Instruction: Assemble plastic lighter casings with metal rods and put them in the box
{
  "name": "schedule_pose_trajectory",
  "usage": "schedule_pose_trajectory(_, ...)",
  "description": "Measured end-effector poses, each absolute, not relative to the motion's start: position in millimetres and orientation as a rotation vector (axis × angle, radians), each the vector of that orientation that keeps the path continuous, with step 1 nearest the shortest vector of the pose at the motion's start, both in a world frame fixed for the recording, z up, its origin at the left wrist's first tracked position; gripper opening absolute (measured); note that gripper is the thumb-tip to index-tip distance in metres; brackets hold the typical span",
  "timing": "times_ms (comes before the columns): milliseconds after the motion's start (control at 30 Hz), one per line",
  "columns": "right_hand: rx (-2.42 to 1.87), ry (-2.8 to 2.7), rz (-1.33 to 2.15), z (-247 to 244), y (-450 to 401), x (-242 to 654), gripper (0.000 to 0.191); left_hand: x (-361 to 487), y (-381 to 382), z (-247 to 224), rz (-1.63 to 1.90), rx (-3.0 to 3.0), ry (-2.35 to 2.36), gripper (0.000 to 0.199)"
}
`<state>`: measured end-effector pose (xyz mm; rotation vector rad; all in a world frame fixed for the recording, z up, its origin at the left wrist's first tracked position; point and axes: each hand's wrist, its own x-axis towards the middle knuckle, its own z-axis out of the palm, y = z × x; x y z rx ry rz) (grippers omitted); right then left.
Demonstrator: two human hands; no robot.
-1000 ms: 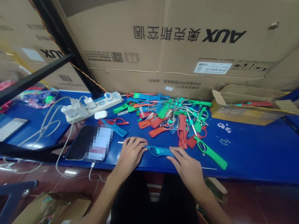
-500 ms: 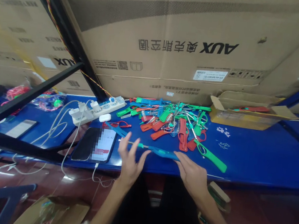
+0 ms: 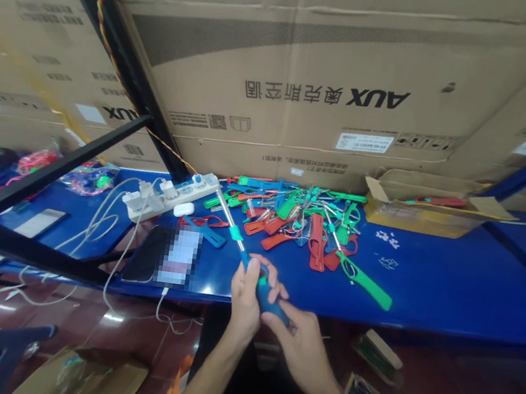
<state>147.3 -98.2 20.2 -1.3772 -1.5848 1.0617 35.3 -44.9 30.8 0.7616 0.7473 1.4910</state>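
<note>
Blue lighter [image 3: 245, 259] is in both hands over the bench's [image 3: 431, 280] front edge, rod [image 3: 227, 206] angled up & left toward the strip [image 3: 181, 193]. L hand [image 3: 246, 301] is clamped round the handle [image 3: 269, 303] nearer the rod; R hand [image 3: 305, 339] pinches the butt end. The 2 hands are close together; whether they touch is hard to tell. 1 teal band [image 3: 236, 233] sits partway along the rod.

Step in hand: prob. work on the handle of this 1 pc, w/ the rod joined to it. Whether R presses, twists or just steadies, can't tell.

Next move, as I judge it, calls for a firm L hold so the rod doesn't swing, R free to work the butt, tip kept clear of strip & phone [image 3: 181, 255].

Pile [image 3: 285, 209] of red, green & blue pcs lies beyond the hands. 1 green lighter [image 3: 370, 285] w/ rod lies at its R side. Open box [image 3: 415, 219] is farther R, red pc [image 3: 444, 201] showing inside; white bits [image 3: 387, 239] lie in front.
</note>
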Motion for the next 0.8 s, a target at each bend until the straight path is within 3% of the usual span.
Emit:
schedule_pose_trajectory(267,-1.120,-1.825,1.204,53,-75,186,0.039,20,-65,39,1.088,0.892,0.804,0.039)
schedule_pose_trajectory(400,-1.155,-1.429,1.085,71,-52,190,0.049,18,-77,47,0.903,1.022,0.798,0.035)
schedule_pose_trajectory(633,-0.964,-1.331,1.382,88,-40,167,0.034,12,-91,62,0.747,1.003,0.759,0.034)
schedule_pose_trajectory(800,-0.833,-1.260,1.510,78,-53,159,0.033,8,-93,77,0.676,0.844,0.696,0.039)
